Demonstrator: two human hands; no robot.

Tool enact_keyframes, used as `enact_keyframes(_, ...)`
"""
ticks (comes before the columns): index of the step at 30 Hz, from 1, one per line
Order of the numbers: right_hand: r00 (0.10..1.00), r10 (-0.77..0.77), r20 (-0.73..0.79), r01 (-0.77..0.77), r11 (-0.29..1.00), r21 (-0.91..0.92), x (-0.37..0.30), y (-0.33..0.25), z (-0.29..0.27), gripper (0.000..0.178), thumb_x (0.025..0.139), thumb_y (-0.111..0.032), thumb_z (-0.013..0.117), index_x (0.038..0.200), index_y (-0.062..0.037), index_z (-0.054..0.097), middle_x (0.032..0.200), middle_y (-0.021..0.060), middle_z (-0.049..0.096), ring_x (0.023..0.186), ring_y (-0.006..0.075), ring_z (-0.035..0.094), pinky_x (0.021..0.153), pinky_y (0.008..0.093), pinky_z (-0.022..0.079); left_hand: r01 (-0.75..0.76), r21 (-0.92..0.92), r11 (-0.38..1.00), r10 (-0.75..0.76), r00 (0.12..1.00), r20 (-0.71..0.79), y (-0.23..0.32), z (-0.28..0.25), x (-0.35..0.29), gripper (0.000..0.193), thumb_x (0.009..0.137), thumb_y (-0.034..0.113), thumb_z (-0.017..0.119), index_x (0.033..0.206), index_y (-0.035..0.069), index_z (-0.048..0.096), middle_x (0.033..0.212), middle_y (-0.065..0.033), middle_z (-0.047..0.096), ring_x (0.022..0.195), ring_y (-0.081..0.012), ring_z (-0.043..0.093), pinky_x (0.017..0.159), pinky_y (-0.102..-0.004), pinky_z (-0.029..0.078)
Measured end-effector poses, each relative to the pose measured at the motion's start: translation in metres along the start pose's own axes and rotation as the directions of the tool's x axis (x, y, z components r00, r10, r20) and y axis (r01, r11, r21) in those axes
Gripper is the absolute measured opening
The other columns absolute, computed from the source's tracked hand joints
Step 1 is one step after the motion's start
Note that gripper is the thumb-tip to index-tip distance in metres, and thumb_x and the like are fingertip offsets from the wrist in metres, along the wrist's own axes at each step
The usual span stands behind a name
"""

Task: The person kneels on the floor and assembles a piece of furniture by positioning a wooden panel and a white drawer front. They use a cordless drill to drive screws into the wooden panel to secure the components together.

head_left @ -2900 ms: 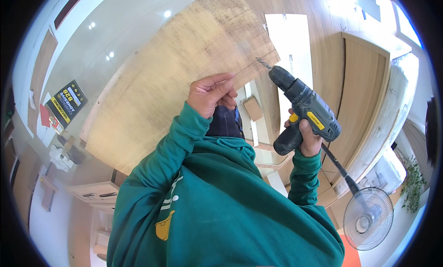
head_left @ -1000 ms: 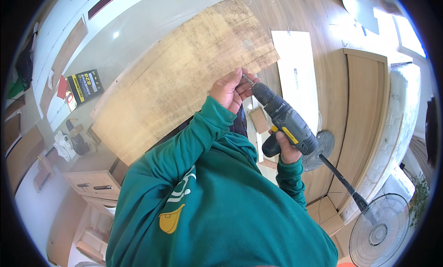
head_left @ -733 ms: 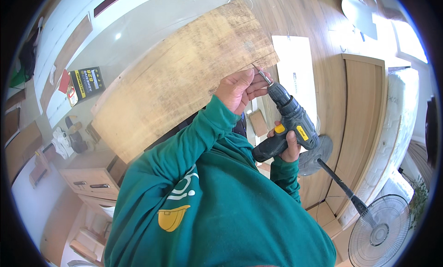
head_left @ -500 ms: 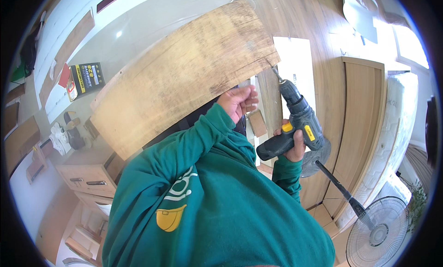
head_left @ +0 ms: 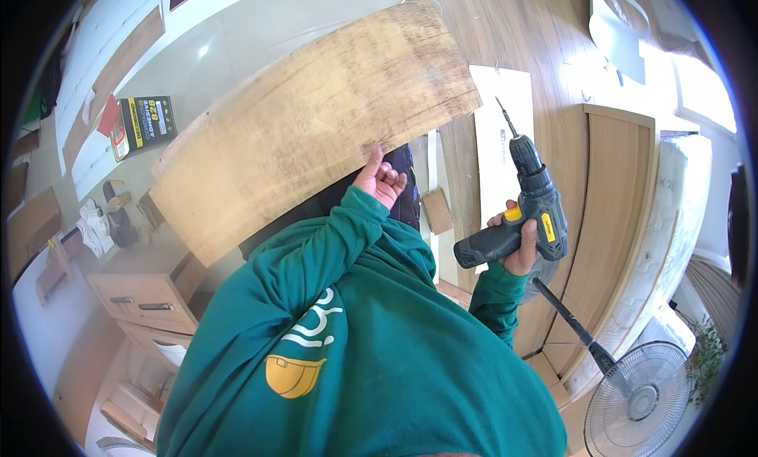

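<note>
A black cordless drill (head_left: pixel 530 190) with yellow accents is gripped in my right hand (head_left: pixel 517 248), with a finger by the yellow trigger. Its long thin bit (head_left: pixel 506 116) points up and slightly left, just off the right end of the wooden board (head_left: pixel 316 117). This wide pale board, stained dark toward its right, lies across in front of me. At its near edge is my left hand (head_left: pixel 383 182), one digit stretched to the board's edge and the other fingers loosely curled. I see nothing held in it.
A black and yellow adhesive can (head_left: pixel 146 125) stands at the left. Below it is a small wooden drawer cabinet (head_left: pixel 146 299). On the right are a wooden cabinet (head_left: pixel 616 220) and a stand fan (head_left: pixel 643 402). A white panel (head_left: pixel 509 141) lies on the wood floor beyond the drill.
The drill has moved right and its bit has come away from the board's right corner. My left hand has shifted left along the near edge, one digit now stretched to it.
</note>
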State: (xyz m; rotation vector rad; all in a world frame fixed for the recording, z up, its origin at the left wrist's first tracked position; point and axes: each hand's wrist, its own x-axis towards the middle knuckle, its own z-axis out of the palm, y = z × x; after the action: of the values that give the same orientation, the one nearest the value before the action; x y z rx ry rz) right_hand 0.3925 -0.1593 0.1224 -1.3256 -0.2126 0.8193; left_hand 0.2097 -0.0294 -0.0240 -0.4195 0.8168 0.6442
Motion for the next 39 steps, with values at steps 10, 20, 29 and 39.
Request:
enact_keyframes(10,1.000,-0.022,0.007,0.022,0.997,-0.073,0.005,-0.006,0.013,0.047,0.082,-0.021,0.064,0.119,0.0007,0.046,0.100,0.0193,0.059,0.070,0.0241,0.062,0.062,0.0346,0.054,0.022,0.145,0.989,-0.001,0.990,-0.140,0.000,-0.009,-0.023,0.027,0.079,0.034,0.070,0.068,0.015,0.053,0.056,0.0043,0.047,0.055,-0.0102,0.051,0.067,-0.0332,0.053)
enact_keyframes(20,1.000,-0.018,0.003,0.018,0.970,-0.243,0.015,-0.011,0.027,0.047,0.080,-0.020,0.068,0.118,-0.0011,0.048,0.099,0.0151,0.059,0.072,0.0214,0.062,0.063,0.0322,0.055,0.240,0.331,0.913,-0.166,0.957,-0.236,0.013,-0.007,-0.035,0.041,0.082,0.045,0.062,0.087,0.005,0.060,0.061,0.0014,0.053,0.060,-0.0134,0.056,0.067,-0.0339,0.055)
enact_keyframes(29,0.999,0.032,0.040,-0.016,0.935,-0.355,0.031,-0.008,0.023,0.045,0.080,-0.018,0.070,0.117,-0.0025,0.050,0.099,0.0144,0.060,0.075,0.0206,0.061,0.064,0.0320,0.055,0.340,0.689,0.640,-0.327,0.932,-0.157,0.029,0.002,-0.066,0.045,0.091,0.043,0.050,0.085,0.000,0.062,0.062,-0.0017,0.055,0.059,-0.0145,0.057,0.063,-0.0324,0.054)
enact_keyframes(39,0.996,0.073,0.051,-0.029,0.804,-0.594,0.047,-0.007,0.038,0.039,0.080,-0.017,0.070,0.113,-0.0018,0.055,0.096,0.0108,0.062,0.071,0.0173,0.061,0.064,0.0292,0.054,-0.490,0.595,-0.637,0.531,0.281,0.799,0.118,0.109,0.003,0.031,0.089,0.029,0.056,0.074,0.002,0.059,0.064,-0.0129,0.055,0.058,-0.0312,0.053,0.054,-0.0392,0.042)
